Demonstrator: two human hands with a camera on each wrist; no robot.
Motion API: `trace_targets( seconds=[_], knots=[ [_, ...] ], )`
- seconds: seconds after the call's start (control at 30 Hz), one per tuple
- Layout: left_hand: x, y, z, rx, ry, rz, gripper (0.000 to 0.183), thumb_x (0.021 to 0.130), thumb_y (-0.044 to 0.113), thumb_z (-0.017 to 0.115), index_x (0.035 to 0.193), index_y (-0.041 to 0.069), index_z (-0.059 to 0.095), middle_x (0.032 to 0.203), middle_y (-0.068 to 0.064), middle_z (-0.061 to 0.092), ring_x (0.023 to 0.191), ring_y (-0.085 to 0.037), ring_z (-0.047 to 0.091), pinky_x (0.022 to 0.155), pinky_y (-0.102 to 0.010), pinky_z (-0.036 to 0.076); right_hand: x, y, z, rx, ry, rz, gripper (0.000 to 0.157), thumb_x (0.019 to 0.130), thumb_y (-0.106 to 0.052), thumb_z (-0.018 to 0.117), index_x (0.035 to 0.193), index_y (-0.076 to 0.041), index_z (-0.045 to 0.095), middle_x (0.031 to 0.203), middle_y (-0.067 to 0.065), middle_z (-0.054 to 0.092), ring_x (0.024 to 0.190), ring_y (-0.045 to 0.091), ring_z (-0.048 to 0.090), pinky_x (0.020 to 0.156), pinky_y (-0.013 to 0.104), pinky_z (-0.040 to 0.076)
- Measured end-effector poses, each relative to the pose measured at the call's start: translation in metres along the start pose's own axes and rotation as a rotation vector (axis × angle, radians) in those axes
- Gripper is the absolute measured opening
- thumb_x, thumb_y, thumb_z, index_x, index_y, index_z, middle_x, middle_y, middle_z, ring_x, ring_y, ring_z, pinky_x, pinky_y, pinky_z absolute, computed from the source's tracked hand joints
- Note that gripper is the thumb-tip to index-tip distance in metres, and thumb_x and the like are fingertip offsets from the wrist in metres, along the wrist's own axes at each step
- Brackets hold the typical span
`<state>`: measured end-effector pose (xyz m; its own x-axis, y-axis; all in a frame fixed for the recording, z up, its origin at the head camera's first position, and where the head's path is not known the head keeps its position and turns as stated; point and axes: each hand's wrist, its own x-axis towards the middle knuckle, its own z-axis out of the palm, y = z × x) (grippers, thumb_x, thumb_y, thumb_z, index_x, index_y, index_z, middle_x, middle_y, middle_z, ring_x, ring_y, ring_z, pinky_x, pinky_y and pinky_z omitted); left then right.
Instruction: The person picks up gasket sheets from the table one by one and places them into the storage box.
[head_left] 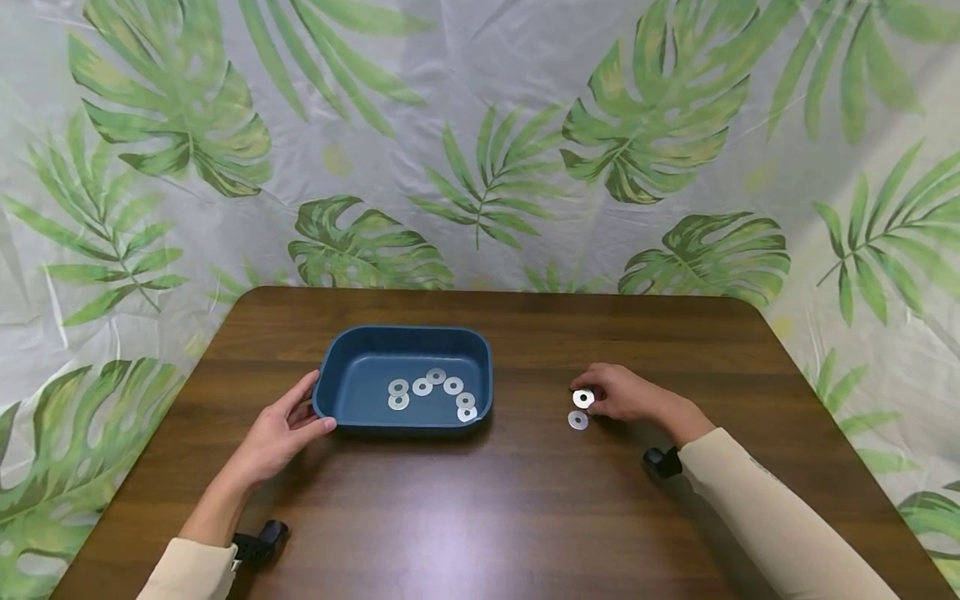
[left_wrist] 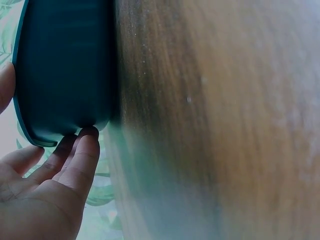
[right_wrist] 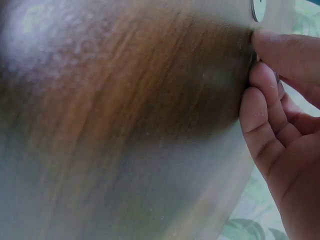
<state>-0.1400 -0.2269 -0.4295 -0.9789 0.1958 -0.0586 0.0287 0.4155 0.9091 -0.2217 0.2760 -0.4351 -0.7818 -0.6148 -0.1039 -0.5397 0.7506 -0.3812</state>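
Note:
A blue rectangular tub (head_left: 405,421) stands on the table with several flat metal washers (head_left: 453,386) on its floor. My left hand (head_left: 272,437) holds its left end, with the thumb at the front corner. In the left wrist view, fingertips (left_wrist: 89,132) press against the tub's outer wall (left_wrist: 65,65). Right of the tub, my right hand (head_left: 624,393) pinches a shiny washer (head_left: 583,399), which looks slightly tilted, at the table's surface. Another washer (head_left: 577,420) lies flat just in front of it. In the right wrist view, the fingers (right_wrist: 255,107) hide most of the pinched washer.
The brown wooden table (head_left: 480,517) has rounded far corners. Behind it hangs a pale cloth (head_left: 510,75) with green leaf prints. Each wrist wears a black camera on a strap, the right one (head_left: 662,463) low beside the table surface.

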Motion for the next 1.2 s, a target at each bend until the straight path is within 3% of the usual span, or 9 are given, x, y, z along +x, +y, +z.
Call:
trace_targets(
  seconds=[0.2, 0.47, 0.97, 1.2],
  knots=[
    [0.001, -0.001, -0.001, -0.021, -0.006, 0.003, 0.079, 0.086, 0.024, 0.064, 0.147, 0.010, 0.016, 0.145, -0.024, 0.030, 0.123, -0.039, 0.045, 0.084, -0.017, 0.050, 0.000, 0.000, 0.000, 0.044, 0.040, 0.016, 0.032, 0.078, -0.011, 0.070, 0.109, -0.009, 0.064, 0.096, 0.002, 0.060, 0.074, 0.006, 0.050, 0.064, 0.021, 0.043],
    [0.000, -0.003, 0.000, -0.036, -0.003, 0.002, 0.079, 0.086, 0.023, 0.065, 0.147, 0.010, 0.017, 0.146, -0.024, 0.029, 0.124, -0.039, 0.044, 0.084, -0.013, 0.048, -0.002, -0.008, -0.008, 0.199, 0.121, 0.053, 0.031, 0.080, -0.013, 0.069, 0.110, -0.011, 0.061, 0.095, 0.000, 0.061, 0.077, 0.007, 0.053, 0.067, 0.021, 0.048],
    [0.002, -0.003, -0.001, -0.047, -0.009, 0.010, 0.079, 0.086, 0.024, 0.064, 0.148, 0.012, 0.016, 0.146, -0.024, 0.029, 0.124, -0.039, 0.043, 0.083, -0.010, 0.046, 0.001, -0.034, -0.033, 0.298, 0.181, -0.061, 0.033, 0.082, -0.015, 0.069, 0.113, -0.009, 0.060, 0.102, 0.001, 0.061, 0.089, 0.014, 0.059, 0.075, 0.024, 0.053],
    [0.002, -0.005, 0.000, -0.056, -0.009, 0.016, 0.079, 0.086, 0.024, 0.064, 0.148, 0.012, 0.016, 0.146, -0.023, 0.029, 0.125, -0.038, 0.042, 0.083, -0.008, 0.044, 0.004, -0.059, -0.051, 0.301, 0.166, -0.113, 0.031, 0.082, -0.015, 0.068, 0.112, -0.018, 0.059, 0.101, -0.002, 0.060, 0.088, 0.009, 0.057, 0.075, 0.025, 0.053]
  ],
)
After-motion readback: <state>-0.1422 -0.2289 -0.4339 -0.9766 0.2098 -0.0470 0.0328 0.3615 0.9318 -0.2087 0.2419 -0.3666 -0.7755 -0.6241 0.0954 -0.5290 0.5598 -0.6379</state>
